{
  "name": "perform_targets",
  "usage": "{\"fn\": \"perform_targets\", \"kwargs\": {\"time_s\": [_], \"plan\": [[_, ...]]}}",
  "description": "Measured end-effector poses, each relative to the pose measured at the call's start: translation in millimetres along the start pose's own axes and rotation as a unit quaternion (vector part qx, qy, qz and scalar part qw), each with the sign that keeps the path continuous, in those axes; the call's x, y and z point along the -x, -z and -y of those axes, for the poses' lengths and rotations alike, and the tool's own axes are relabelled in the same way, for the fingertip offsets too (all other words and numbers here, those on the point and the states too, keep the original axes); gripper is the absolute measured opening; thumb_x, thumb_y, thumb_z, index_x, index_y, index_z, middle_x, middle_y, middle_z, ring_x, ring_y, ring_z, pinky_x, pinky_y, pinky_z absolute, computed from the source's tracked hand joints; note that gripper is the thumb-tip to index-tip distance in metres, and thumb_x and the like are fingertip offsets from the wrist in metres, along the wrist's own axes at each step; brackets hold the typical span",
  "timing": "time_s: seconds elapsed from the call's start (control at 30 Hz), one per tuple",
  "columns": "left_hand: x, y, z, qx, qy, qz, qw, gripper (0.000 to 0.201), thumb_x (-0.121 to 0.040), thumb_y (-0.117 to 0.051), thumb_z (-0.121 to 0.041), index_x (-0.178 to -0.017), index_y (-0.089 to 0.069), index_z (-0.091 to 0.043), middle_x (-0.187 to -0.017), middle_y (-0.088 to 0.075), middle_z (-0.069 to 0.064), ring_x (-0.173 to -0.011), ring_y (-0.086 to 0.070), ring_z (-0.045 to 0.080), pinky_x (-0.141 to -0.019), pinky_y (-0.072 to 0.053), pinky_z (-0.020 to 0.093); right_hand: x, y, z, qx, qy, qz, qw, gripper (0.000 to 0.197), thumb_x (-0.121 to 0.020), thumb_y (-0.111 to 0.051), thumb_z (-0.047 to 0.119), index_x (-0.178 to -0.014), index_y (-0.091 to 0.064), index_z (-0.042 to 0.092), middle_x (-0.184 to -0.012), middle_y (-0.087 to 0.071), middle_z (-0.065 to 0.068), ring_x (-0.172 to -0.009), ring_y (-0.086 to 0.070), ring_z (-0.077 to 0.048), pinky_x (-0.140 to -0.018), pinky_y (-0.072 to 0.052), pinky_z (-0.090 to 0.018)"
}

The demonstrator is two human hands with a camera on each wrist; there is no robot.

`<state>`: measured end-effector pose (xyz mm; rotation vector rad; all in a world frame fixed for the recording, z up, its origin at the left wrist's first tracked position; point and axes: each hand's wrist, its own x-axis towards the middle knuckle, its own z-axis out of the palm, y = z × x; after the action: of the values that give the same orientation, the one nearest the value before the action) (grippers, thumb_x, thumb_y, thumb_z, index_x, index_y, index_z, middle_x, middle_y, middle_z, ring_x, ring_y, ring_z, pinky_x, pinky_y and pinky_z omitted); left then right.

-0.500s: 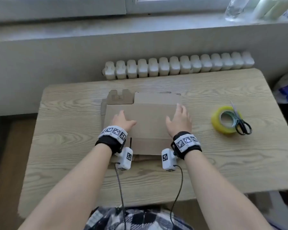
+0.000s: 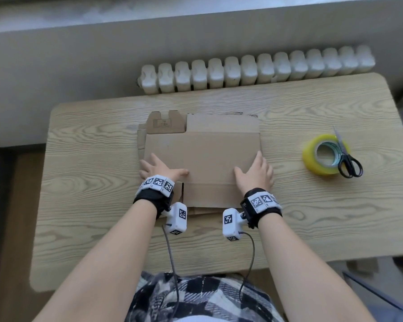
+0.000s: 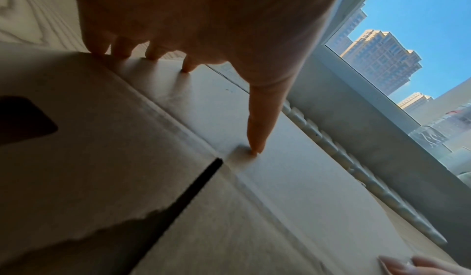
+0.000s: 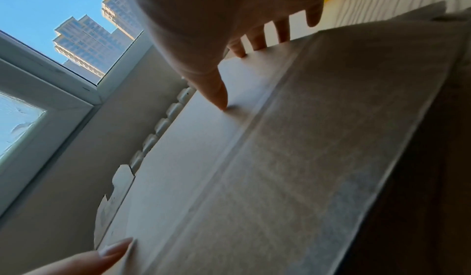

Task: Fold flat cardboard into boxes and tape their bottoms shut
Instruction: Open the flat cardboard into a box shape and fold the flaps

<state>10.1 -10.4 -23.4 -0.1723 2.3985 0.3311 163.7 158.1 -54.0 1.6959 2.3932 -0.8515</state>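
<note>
A stack of flat brown cardboard [image 2: 203,154] lies in the middle of the wooden table [image 2: 91,182], with notched flaps at its far left. My left hand [image 2: 158,169] rests at the stack's left edge; its thumb [image 3: 257,134] presses on the top sheet [image 3: 280,198] and its fingers reach down at the edge. My right hand [image 2: 254,170] sits at the right edge the same way, thumb [image 4: 214,91] on the sheet [image 4: 305,148], fingertips hidden past the edge. Whether the fingers hook under the sheet cannot be told.
A yellow tape roll [image 2: 310,156] lies at the right of the table with black-handled scissors [image 2: 343,156] resting across it. A white radiator [image 2: 254,68] runs along the wall behind the table's far edge. Bare wood surrounds the cardboard.
Both hands have slid outward from the top of the sheet to its left and right edges. The cardboard has stayed flat in place.
</note>
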Motion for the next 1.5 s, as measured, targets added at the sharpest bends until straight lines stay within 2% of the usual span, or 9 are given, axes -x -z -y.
{"fn": "perform_targets", "kwargs": {"time_s": [0.27,0.4,0.53,0.8,0.97,1.17,1.27,1.37,1.5], "plan": [[-1,-1,8,-0.017,-0.010,0.024,1.000,0.140,-0.058,-0.089,-0.054,-0.156,0.007,-0.027,-0.163,0.014,0.009,-0.150,0.002,0.036,-0.117,-0.015,0.053,2,-2,-1,-0.003,-0.014,0.009,1.000,0.093,-0.086,-0.064,0.046,-0.157,-0.011,0.020,-0.162,-0.018,-0.001,-0.146,-0.016,-0.030,-0.117,-0.019,-0.046],[3,-6,11,-0.010,0.004,0.001,1.000,0.142,-0.055,-0.090,-0.055,-0.156,0.007,-0.033,-0.162,0.015,0.016,-0.149,0.000,0.039,-0.119,-0.015,0.054,14,-5,-1,0.011,-0.077,-0.041,0.996,0.085,-0.078,-0.069,0.055,-0.141,-0.035,0.010,-0.145,-0.036,-0.014,-0.132,-0.031,-0.033,-0.108,-0.029,-0.046],[11,-1,10,-0.005,0.008,0.000,1.000,0.142,-0.053,-0.089,-0.058,-0.156,0.005,-0.030,-0.161,0.002,0.020,-0.148,-0.004,0.038,-0.117,-0.019,0.053,19,0,-5,-0.027,-0.088,-0.026,0.995,0.082,-0.079,-0.069,0.053,-0.142,-0.037,0.012,-0.138,-0.041,-0.015,-0.129,-0.038,-0.034,-0.105,-0.032,-0.044],[22,31,2,0.081,-0.063,-0.016,0.995,0.132,-0.055,-0.081,-0.071,-0.157,-0.009,-0.028,-0.158,-0.022,0.012,-0.144,-0.018,0.037,-0.114,-0.024,0.054,15,44,15,-0.105,0.013,-0.039,0.994,0.083,-0.089,-0.062,0.048,-0.154,-0.023,0.013,-0.148,-0.037,-0.011,-0.134,-0.041,-0.030,-0.105,-0.036,-0.038],[32,50,-13,0.223,-0.142,0.002,0.964,0.136,-0.037,-0.063,-0.095,-0.151,-0.031,-0.029,-0.156,-0.036,0.003,-0.140,-0.036,0.027,-0.114,-0.033,0.049,17,70,31,-0.153,0.057,-0.076,0.984,0.077,-0.090,-0.059,0.050,-0.153,-0.028,0.018,-0.148,-0.043,-0.005,-0.135,-0.042,-0.024,-0.106,-0.036,-0.038],[60,66,-23,0.342,-0.209,0.034,0.916,0.097,-0.075,-0.061,-0.074,-0.152,-0.035,-0.022,-0.154,-0.040,-0.001,-0.139,-0.040,0.022,-0.115,-0.030,0.043,27,83,39,-0.195,0.075,-0.072,0.975,0.068,-0.093,-0.055,0.047,-0.152,-0.032,0.020,-0.151,-0.043,-0.001,-0.138,-0.039,-0.022,-0.111,-0.032,-0.037],[52,62,-19,0.372,-0.186,0.050,0.908,0.100,-0.064,-0.046,-0.096,-0.140,-0.053,-0.031,-0.139,-0.057,-0.003,-0.130,-0.051,0.024,-0.113,-0.034,0.048,33,86,42,-0.255,0.075,-0.079,0.961,0.062,-0.095,-0.055,0.040,-0.149,-0.037,0.017,-0.147,-0.049,-0.003,-0.135,-0.044,-0.024,-0.111,-0.035,-0.036],[-3,35,-3,0.412,-0.176,0.076,0.891,0.096,-0.066,-0.029,-0.100,-0.128,-0.062,-0.034,-0.126,-0.066,-0.002,-0.122,-0.057,0.025,-0.112,-0.036,0.049,38,92,46,-0.347,0.050,-0.096,0.932,0.045,-0.098,-0.049,0.028,-0.140,-0.047,0.012,-0.134,-0.059,-0.008,-0.122,-0.054,-0.025,-0.100,-0.040,-0.032],[47,53,-5,0.442,-0.174,0.045,0.879,0.095,-0.081,-0.024,-0.089,-0.151,-0.030,-0.024,-0.148,-0.028,-0.011,-0.129,-0.037,0.016,-0.118,-0.022,0.052,42,100,48,-0.402,0.049,-0.113,0.907,0.032,-0.100,-0.042,0.018,-0.123,-0.061,0.009,-0.103,-0.063,-0.004,-0.104,-0.058,-0.025,-0.077,-0.036,-0.023]]}}
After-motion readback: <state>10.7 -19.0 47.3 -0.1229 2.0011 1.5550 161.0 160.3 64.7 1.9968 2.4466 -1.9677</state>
